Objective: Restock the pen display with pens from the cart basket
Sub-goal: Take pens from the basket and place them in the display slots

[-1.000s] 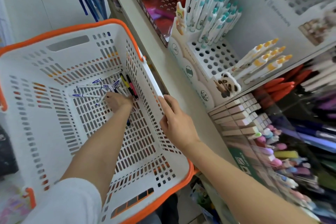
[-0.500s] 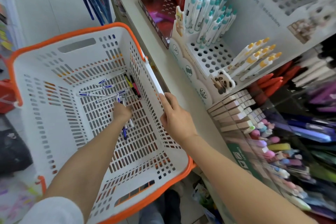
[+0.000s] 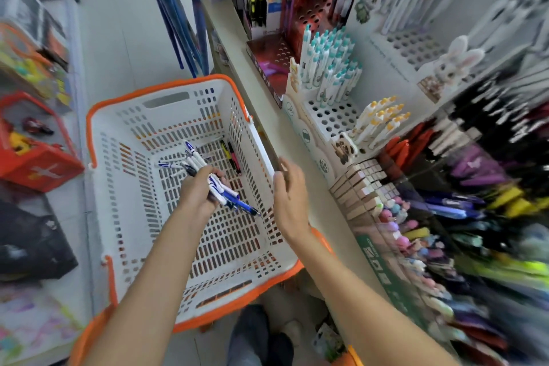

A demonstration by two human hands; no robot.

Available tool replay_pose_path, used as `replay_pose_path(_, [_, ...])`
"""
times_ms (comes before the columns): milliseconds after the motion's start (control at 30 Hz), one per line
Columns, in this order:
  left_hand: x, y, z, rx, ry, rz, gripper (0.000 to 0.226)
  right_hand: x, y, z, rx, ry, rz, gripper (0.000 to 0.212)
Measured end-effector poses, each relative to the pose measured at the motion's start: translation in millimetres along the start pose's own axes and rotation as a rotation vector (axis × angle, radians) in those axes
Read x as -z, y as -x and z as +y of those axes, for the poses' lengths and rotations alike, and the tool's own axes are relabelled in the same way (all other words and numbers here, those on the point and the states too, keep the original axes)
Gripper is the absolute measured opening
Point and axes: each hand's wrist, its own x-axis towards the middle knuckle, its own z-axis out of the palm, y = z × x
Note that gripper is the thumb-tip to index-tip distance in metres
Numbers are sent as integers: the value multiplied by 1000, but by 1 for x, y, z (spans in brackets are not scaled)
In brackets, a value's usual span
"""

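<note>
Left hand (image 3: 197, 196): closing around a bundle of pens (image 3: 221, 192), hanging over the middle of the basket floor
Right hand (image 3: 289, 196): lying open with straight fingers at the basket's right-hand rim; whether it is touching the rim I cannot tell
Bundle's long axis: running slantwise, from the far left over the basket floor to the near right, with one blue end poking out toward the right hand
Which end is the writing tip: too blurred to tell
Basket (image 3: 166, 89): sitting just beside the shelf (image 3: 267, 128), its right wall running along the shelf edge
Loose pens (image 3: 170, 165): lying on the basket floor just beyond the left hand, with two markers (image 3: 233, 156) resting along the right wall
Pen display (image 3: 329, 116): standing on the shelf, beyond and to the right of both hands, well apart from the bundle
Nearer hand: the right one is sitting closer to the display, while the left one is carrying the load
Display's pens: teal-capped pens (image 3: 329, 68) and yellow-capped pens (image 3: 383, 119) are standing tilted, with bare holes showing between them
Coming move, as I judge it: the bundle is needing to swing right and away, turning from its slant to match those tilted holes
</note>
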Motion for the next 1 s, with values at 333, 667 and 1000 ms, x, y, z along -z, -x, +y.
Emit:
replay_pose_path(333, [-14, 112, -13, -256, -13, -191, 19, -17, 51, -71, -789, -927, -39, 60])
replay_pose_path(667, [29, 161, 13, -183, -103, -370, 24, 9, 45, -100, -412, -724, -451, 38])
replay_pose_path(1000, [64, 186, 19, 5, -167, -561, 44, 28, 34, -117, -151, -411, -758, 54])
